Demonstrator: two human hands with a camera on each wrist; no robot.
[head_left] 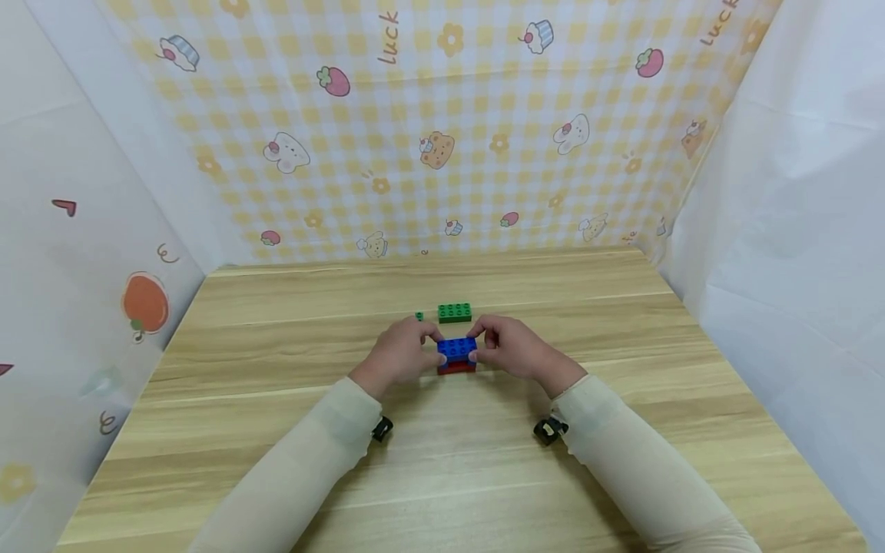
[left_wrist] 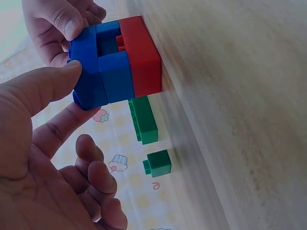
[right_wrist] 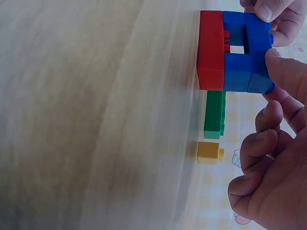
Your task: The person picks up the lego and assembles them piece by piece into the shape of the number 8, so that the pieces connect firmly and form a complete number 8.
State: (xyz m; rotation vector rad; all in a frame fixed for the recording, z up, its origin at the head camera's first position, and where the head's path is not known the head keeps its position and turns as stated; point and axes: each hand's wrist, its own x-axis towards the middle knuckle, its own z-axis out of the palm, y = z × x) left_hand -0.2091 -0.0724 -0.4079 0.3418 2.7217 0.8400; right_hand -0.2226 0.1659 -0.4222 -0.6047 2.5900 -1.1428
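Note:
Both hands work on a small stack of toy building bricks near the middle of the table. A red brick point(head_left: 456, 369) forms its base. Two small blue bricks point(left_wrist: 116, 76) stand at the ends of the red one, with a gap between them. Across them lies a long blue brick point(head_left: 456, 348), studs up. My left hand point(head_left: 402, 349) pinches the long blue brick at its left end between thumb and index finger. At the other end, my right hand point(head_left: 515, 347) pinches it the same way. The remaining fingers of each hand are curled away from the stack.
Behind the stack on the wooden table point(head_left: 456, 476) lies a long green brick point(head_left: 454, 313). A small green brick point(head_left: 419, 316) shows just beyond the left hand. The right wrist view has a small yellow brick point(right_wrist: 208, 152), hidden in the head view. A patterned cloth point(head_left: 442, 100) hangs behind.

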